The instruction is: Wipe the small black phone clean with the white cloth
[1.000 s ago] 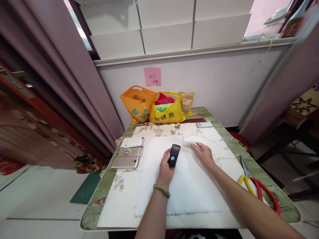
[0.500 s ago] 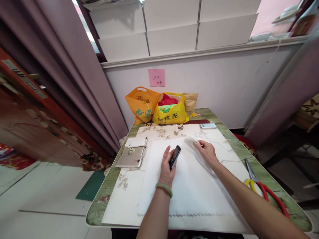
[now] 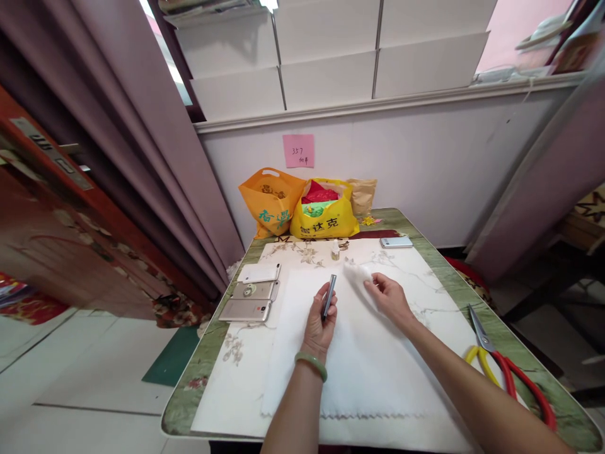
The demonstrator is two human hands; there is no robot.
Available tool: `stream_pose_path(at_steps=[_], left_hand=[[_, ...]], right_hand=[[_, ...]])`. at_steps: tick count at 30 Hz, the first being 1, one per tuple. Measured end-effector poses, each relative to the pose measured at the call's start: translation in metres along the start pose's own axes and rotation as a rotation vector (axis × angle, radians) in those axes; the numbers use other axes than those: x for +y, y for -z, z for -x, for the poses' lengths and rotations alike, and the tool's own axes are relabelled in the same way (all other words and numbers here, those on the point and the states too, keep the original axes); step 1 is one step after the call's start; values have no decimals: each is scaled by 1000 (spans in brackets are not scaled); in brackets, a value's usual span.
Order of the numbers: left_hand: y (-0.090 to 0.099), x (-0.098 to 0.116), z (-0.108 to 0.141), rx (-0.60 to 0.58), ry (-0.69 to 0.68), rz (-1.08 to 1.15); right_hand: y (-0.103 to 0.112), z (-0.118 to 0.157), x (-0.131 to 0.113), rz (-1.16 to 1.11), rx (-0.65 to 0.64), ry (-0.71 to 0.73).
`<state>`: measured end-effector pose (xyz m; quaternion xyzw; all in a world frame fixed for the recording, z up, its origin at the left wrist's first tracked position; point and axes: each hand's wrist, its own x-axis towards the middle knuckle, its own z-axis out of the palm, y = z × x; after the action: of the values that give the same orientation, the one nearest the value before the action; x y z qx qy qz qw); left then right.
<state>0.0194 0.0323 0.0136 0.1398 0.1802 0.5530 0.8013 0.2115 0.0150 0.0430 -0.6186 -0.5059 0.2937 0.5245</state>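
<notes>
My left hand point(image 3: 320, 321) is wrapped round a small dark mobile phone point(image 3: 329, 296), held above the table and turned so its narrow edge faces me. A white cloth point(image 3: 312, 384) with a zigzag front edge lies spread beneath both hands. Its far right part is lifted and pinched in my right hand point(image 3: 390, 296); the raised bit is blurred. To the left, three phones point(image 3: 246, 309) rest in a column. A small clear bottle point(image 3: 335, 250) stands beyond the cloth, and another phone point(image 3: 396, 242) lies at the far right.
Scissors point(image 3: 486, 347) with red and yellow handles lie along the table's right side. An orange bag point(image 3: 269, 208), a yellow bag point(image 3: 326, 224) and a brown paper pouch point(image 3: 363, 195) stand at the back against the wall. A white floral sheet point(image 3: 227, 391) covers much of the green table point(image 3: 182, 403).
The phone in my left hand has turned from showing its front to showing its edge. My right hand has shifted slightly nearer, still holding the white cloth.
</notes>
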Motion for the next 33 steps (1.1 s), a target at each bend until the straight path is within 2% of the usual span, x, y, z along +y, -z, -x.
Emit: stream_pose_path(at_steps=[7,13,16,20,23,26,27,30,31,32,33], left_hand=[[-10,-9,2,-40,11,-408],[-16,-18,8,-62,-196,-722],[-18,-20,10,-82,-193,-773],[-18,-16,9,-104,-45,-548],[-13,-10,6,-69,45,-282],[-7,-5,1,-9,145,-118],[-5,-4,0,18,180,-73],[-2,-3,-2,76,249,31],[-2,-3,-1,75,265,55],[-2,-2,-1,64,285,75],[-3,-2,0,47,303,94]], right_hand=[[-20,6,4,-117,-141,-50],[-31,14,-2,-240,-145,-112],[-26,16,-6,-231,-156,-114],[-22,14,-4,-180,-120,-69],[-19,10,-3,-167,-6,-70],[-19,10,-8,-208,94,-54],[-19,11,-11,-223,70,-30],[-20,17,-17,-225,-240,45],[-20,19,-17,-198,-308,65],[-20,21,-17,-147,-313,90],[-20,23,-16,-69,-263,130]])
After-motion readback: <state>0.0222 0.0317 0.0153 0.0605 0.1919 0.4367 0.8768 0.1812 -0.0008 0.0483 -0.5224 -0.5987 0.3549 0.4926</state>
